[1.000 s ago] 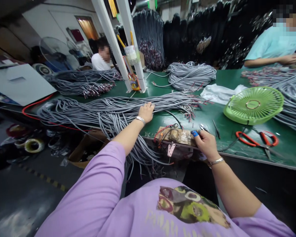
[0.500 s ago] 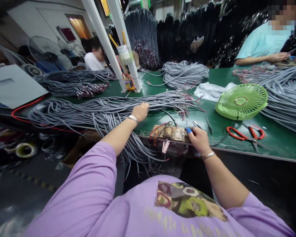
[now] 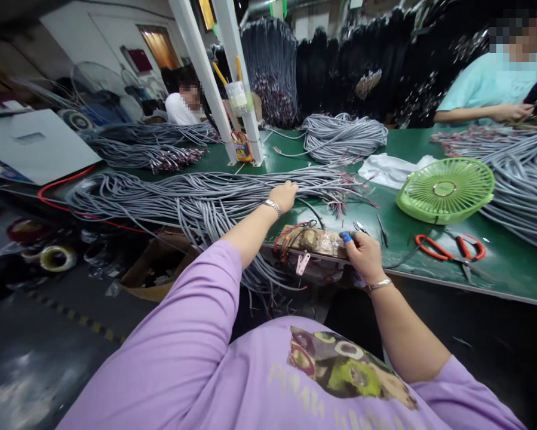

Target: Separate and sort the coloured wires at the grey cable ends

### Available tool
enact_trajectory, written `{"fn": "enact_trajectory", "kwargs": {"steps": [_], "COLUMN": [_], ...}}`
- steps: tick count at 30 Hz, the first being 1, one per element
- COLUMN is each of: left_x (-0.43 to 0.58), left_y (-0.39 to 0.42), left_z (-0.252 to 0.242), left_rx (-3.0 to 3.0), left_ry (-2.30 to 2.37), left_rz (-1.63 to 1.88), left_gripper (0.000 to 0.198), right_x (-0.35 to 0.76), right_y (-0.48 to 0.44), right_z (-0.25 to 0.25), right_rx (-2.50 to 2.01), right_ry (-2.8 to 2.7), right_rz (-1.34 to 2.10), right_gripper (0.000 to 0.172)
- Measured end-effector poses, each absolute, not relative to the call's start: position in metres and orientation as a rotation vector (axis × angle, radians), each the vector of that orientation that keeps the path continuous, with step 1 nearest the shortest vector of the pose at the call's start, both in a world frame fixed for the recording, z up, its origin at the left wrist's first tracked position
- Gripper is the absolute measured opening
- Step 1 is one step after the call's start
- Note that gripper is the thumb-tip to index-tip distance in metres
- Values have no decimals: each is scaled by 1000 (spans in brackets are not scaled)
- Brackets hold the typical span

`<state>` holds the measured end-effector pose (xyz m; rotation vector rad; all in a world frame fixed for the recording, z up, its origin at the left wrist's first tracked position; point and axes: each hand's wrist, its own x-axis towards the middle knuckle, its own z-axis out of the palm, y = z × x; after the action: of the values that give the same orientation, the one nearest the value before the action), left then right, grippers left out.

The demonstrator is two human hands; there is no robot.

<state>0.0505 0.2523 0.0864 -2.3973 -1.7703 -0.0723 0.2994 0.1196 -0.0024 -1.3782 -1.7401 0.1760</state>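
A long bundle of grey cables (image 3: 160, 194) lies along the bench, with stripped reddish wire ends at its right. My left hand (image 3: 284, 197), a metal watch on its wrist, is closed over the bundle's near side close to those ends. Its fingertips are partly hidden, with grey cable at them. By the bench edge, my right hand (image 3: 365, 257) is curled at the right end of a tape-wrapped wooden block (image 3: 319, 242). Blue tape covers its thumb. What the curled fingers hold, if anything, is hidden. Small cutter jaws (image 3: 360, 227) show just behind that hand.
Right of my hands lie orange-handled scissors (image 3: 451, 254), a thin dark tool (image 3: 382, 232) and a green fan (image 3: 445, 190). A pink clip (image 3: 302, 263) hangs from the block. White posts (image 3: 244, 83) rise behind the bundle. A co-worker (image 3: 478, 89) sits at the far right.
My left hand has slid right along the cable bundle toward the wire ends. My right hand stays by the block. The view has shifted slightly.
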Motion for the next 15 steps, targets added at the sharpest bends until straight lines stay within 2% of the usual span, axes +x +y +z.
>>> {"fn": "enact_trajectory", "kwargs": {"steps": [4, 8, 12, 15], "left_x": [43, 36, 38, 34], "left_y": [209, 134, 65, 27], "left_z": [103, 109, 94, 73], "left_rx": [-2437, -2691, -2998, -3215], "left_ry": [-1569, -1094, -600, -647], "left_rz": [-327, -462, -465, -556], "left_gripper": [36, 33, 27, 30], "right_x": [300, 300, 299, 298], "right_y": [120, 121, 120, 119], "right_z": [-3, -3, 1, 4], "right_rx": [-1368, -1373, -1401, -1409], "right_ry": [-1730, -1726, -1705, -1711], "right_rz": [188, 193, 195, 162], "right_gripper": [38, 38, 41, 40]}}
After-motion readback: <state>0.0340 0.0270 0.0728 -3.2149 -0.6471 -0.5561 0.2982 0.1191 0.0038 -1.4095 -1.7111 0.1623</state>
